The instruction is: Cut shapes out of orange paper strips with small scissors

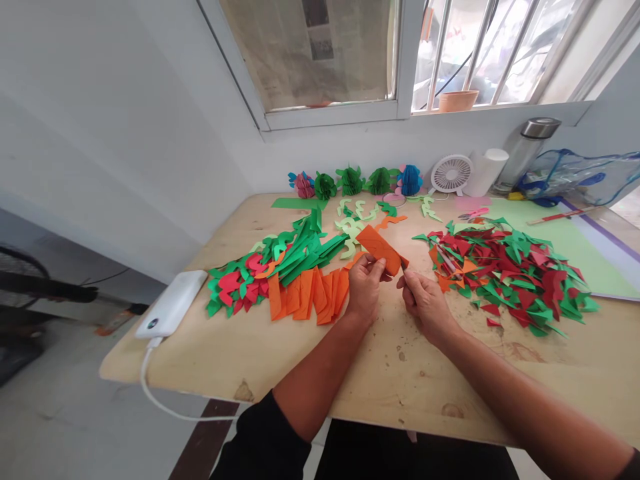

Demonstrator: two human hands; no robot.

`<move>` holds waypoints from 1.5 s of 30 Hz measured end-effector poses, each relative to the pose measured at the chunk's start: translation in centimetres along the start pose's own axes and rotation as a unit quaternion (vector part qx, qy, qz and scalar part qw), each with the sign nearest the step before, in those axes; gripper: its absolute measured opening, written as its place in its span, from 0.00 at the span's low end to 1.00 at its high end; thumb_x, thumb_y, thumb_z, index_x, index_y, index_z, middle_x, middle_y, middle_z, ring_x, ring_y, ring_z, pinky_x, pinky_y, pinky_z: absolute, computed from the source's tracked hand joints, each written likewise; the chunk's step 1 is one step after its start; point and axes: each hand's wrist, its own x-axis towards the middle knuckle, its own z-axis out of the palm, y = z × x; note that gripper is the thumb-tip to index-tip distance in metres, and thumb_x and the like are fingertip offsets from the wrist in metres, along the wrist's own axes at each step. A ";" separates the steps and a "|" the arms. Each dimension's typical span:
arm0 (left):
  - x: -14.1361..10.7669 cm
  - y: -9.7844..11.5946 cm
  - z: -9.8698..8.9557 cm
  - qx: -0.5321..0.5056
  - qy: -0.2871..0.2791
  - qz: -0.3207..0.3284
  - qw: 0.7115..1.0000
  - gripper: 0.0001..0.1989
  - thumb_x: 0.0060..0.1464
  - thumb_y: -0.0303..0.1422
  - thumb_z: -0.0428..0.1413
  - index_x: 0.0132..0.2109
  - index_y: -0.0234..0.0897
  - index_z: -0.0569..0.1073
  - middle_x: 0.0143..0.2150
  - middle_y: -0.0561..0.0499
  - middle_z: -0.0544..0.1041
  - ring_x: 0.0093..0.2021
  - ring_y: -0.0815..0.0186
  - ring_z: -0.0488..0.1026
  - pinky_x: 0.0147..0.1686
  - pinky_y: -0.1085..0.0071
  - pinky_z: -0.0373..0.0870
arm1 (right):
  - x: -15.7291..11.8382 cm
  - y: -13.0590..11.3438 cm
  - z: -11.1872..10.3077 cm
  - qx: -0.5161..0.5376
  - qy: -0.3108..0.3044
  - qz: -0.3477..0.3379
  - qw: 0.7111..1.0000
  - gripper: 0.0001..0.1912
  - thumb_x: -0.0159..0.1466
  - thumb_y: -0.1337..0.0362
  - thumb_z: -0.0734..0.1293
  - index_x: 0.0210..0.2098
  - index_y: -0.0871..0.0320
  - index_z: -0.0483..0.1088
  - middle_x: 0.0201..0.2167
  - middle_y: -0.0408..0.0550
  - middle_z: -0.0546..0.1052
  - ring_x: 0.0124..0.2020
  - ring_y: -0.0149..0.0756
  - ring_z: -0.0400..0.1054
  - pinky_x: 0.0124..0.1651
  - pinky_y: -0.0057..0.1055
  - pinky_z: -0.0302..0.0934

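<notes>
A folded piece of orange paper point(376, 248) is pinched between the thumb and fingers of my left hand point(367, 283), raised a little above the table. My right hand point(424, 300) is closed around scissors point(404, 265), whose dark blades meet the paper's right edge; the handles are hidden in my fingers. Left of my left hand lies a fanned row of orange paper strips point(305, 297). Behind them are stacked green paper strips point(310, 250) and a heap of red and green cut shapes point(240, 283).
A large pile of red, green and orange scraps point(515, 270) spreads on the right. At the table's left edge sits a white power bank point(173, 303) with a cable. Honeycomb paper figures point(353, 180), a small fan point(451, 175) and a glass bottle point(525, 153) line the wall.
</notes>
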 end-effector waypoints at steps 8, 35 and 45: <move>0.0 0.0 0.0 0.020 -0.006 0.018 1.000 0.10 0.45 0.36 0.59 0.29 0.35 0.65 0.23 0.55 0.71 0.23 0.73 0.67 0.28 0.73 0.66 | 0.1 0.2 -0.2 -0.010 -0.002 -0.004 1.000 0.22 0.56 0.43 0.64 0.25 0.58 0.64 0.11 0.33 0.54 0.12 0.23 0.42 0.16 0.24 0.37; 0.0 0.0 0.1 0.010 -0.004 0.008 1.000 0.10 0.44 0.35 0.59 0.28 0.36 0.65 0.23 0.55 0.71 0.22 0.74 0.67 0.26 0.75 0.66 | 0.6 0.3 -0.6 -0.056 0.010 -0.026 0.998 0.24 0.56 0.42 0.64 0.24 0.58 0.65 0.11 0.34 0.55 0.13 0.23 0.44 0.15 0.24 0.37; 0.0 0.1 -0.1 0.008 -0.020 0.004 1.000 0.11 0.43 0.36 0.60 0.28 0.35 0.66 0.23 0.55 0.71 0.22 0.73 0.68 0.27 0.73 0.66 | 0.7 0.4 -0.8 -0.064 0.006 -0.041 0.997 0.23 0.57 0.42 0.63 0.24 0.58 0.65 0.11 0.34 0.55 0.13 0.23 0.44 0.16 0.25 0.37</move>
